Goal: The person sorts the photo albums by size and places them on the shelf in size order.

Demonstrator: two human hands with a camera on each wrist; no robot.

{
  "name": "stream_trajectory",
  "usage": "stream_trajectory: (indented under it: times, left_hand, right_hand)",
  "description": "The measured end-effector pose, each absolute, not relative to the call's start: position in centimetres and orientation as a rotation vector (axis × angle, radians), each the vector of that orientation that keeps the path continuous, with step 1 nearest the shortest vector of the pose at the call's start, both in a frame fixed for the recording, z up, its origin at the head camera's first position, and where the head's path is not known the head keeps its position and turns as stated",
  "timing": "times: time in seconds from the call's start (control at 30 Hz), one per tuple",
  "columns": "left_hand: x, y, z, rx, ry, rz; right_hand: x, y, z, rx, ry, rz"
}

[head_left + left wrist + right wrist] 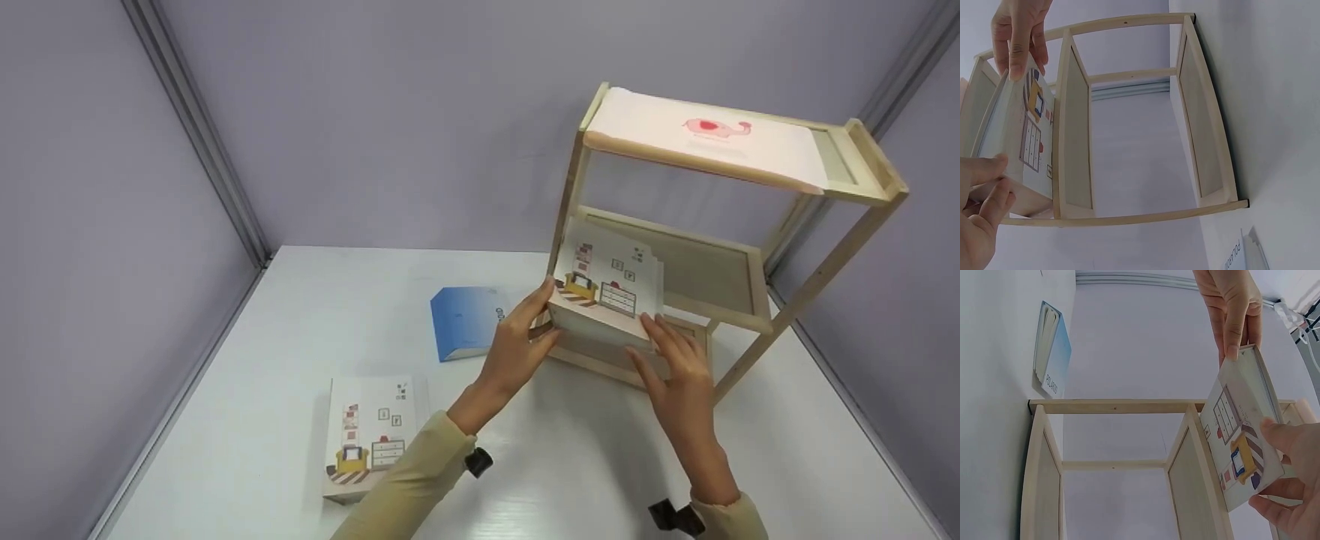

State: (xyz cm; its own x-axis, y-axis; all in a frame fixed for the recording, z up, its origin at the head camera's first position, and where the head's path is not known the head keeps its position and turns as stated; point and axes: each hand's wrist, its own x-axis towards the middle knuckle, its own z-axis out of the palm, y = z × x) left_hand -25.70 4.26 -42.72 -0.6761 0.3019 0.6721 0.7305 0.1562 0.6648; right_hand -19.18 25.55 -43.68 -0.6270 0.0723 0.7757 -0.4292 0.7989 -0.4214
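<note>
Between both hands is a thick white book point(600, 274), its cover printed with a yellow armchair and a chest of drawers. My left hand point(517, 341) pinches its near left corner, and my right hand point(681, 367) grips the near right corner. The book slopes over the left part of the middle shelf point(705, 262) of a wooden rack point(795, 300), its far end inside the frame. In the left wrist view the book point(1033, 129) overlaps the shelf's edge. From the right wrist, the cover point(1227, 439) shows close against the same shelf.
A similar illustrated book point(375, 435) lies on the white table point(255, 360) at the front left. Behind it lies a blue book point(465, 322), partly hidden by the left hand. A white cloth point(645, 120) with a pink elephant covers most of the rack's top. Walls enclose the table.
</note>
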Motion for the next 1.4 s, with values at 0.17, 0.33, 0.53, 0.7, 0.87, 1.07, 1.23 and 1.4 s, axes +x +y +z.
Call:
stream_trajectory:
  times: [0.17,0.33,0.53,0.7,0.87,1.07,1.23,1.4]
  left_hand:
    - [-25.8,4.4,-42.7,-0.980,-2.068,-1.548]
    - [-26.0,4.4,-42.5,-0.978,-2.083,-1.547]
    - [-26.1,4.3,-42.3,-0.980,-2.101,-1.533]
    - [-26.3,4.2,-42.2,-0.983,-2.113,-1.531]
    - [-26.4,4.3,-42.1,-0.966,-2.121,-1.532]
    - [-26.6,4.4,-42.0,-0.949,-2.158,-1.511]
    - [-26.9,4.4,-41.9,-0.958,-2.169,-1.507]
    - [-27.0,4.3,-41.8,-0.953,-2.174,-1.508]
  right_hand:
    - [-19.2,25.6,-43.7,0.267,-2.144,0.745]
    - [-19.3,25.5,-43.6,0.275,-2.143,0.740]
    - [-19.4,25.5,-43.4,0.269,-2.158,0.736]
    - [-19.6,25.4,-43.3,0.257,-2.164,0.732]
    - [-19.6,25.4,-43.4,0.241,-2.182,0.724]
    - [-19.9,25.4,-43.4,0.239,-2.199,0.720]
    - [-20.1,25.5,-43.3,0.248,-2.194,0.728]
    - [-20.3,25.4,-43.3,0.255,-2.188,0.751]
